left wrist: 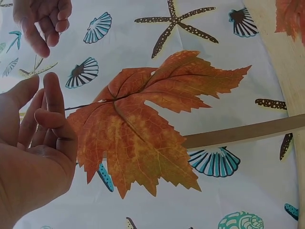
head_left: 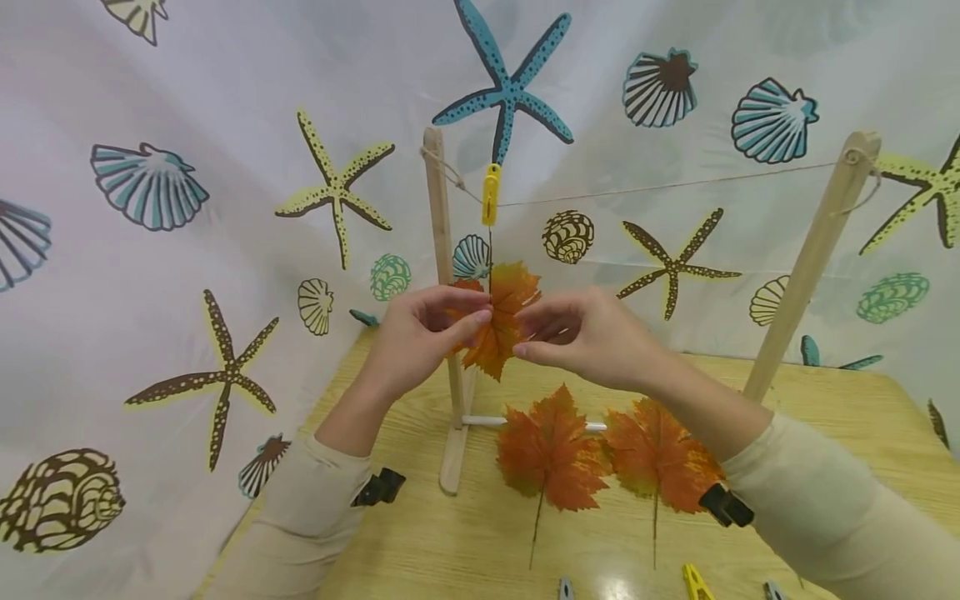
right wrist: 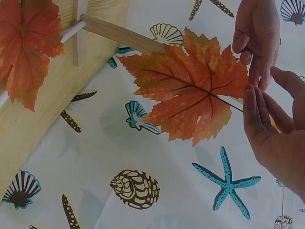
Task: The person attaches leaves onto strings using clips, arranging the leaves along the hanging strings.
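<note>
Orange, one leaf (head_left: pixel 498 321) already hangs from the yellow peg (head_left: pixel 491 193) between both hands' loose, parted fingers (left wrist: pixel 53 102), while two leaves (head_left: pixel 551 454) wait on the tabletop (head_left: pixel 825 392).

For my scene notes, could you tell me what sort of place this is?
Probably a tabletop craft corner: a wooden table backed by a seashell-print curtain, with a small string line where a yellow peg hangs an orange leaf.

Orange maple leaf (head_left: pixel 497 321), yellowed at centre and tips, hangs stem-up from a yellow clothespin (head_left: pixel 491 193) on the string (head_left: pixel 660 187); blade apparently flat, facing the person.
</note>
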A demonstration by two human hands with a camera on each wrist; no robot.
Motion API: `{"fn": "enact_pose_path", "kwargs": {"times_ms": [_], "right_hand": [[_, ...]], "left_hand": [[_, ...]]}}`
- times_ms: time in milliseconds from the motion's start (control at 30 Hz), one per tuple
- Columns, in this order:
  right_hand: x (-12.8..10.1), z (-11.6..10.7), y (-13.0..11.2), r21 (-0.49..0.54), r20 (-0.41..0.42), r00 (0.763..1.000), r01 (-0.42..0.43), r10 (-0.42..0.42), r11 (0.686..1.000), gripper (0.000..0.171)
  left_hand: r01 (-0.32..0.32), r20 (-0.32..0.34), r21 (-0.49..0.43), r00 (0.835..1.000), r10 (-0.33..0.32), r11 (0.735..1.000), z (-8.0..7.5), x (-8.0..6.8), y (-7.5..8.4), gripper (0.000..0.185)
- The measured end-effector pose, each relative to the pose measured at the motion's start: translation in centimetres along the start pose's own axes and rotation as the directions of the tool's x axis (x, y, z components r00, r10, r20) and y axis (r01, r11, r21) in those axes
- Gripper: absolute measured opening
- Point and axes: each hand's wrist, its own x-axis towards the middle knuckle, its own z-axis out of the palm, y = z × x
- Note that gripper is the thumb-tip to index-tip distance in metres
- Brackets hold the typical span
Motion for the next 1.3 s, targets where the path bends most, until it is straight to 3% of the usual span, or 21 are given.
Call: {"fn": "enact_pose_path", "kwargs": {"times_ms": [233,400,667,967,1300], "right_hand": [[-0.8,0.5,0.8,0.007,0.007,1.0,0.017,-0.017,1.0,0.031],[-1.2,0.9,1.7,0.038,0.004,1.0,0.022,-0.022,0.999,0.032],[-2.0,1.7,2.5,0.069,0.004,1.0,0.003,-0.003,0.998,0.034],[-2.9,2.7,2.8,0.067,0.025,0.999,-0.037,0.036,0.997,0.034],[-3.7,3.6,3.7,0.092,0.054,0.998,-0.023,0.018,0.995,0.033]], "left_hand": [[0.007,0.044,0.022,0.999,-0.008,1.0,0.3,-0.4,-0.3,0.026],[0.014,0.077,-0.003,0.997,-0.014,1.0,0.6,-0.2,-2.7,0.032],[0.053,0.108,-0.01,0.993,-0.052,0.999,1.2,-1.2,-1.5,0.022],[0.066,0.13,-0.054,0.99,-0.059,0.996,2.1,-1.6,-5.6,0.031],[0.06,0.161,-0.025,0.985,-0.056,0.998,3.0,-2.2,-7.4,0.032]]}}
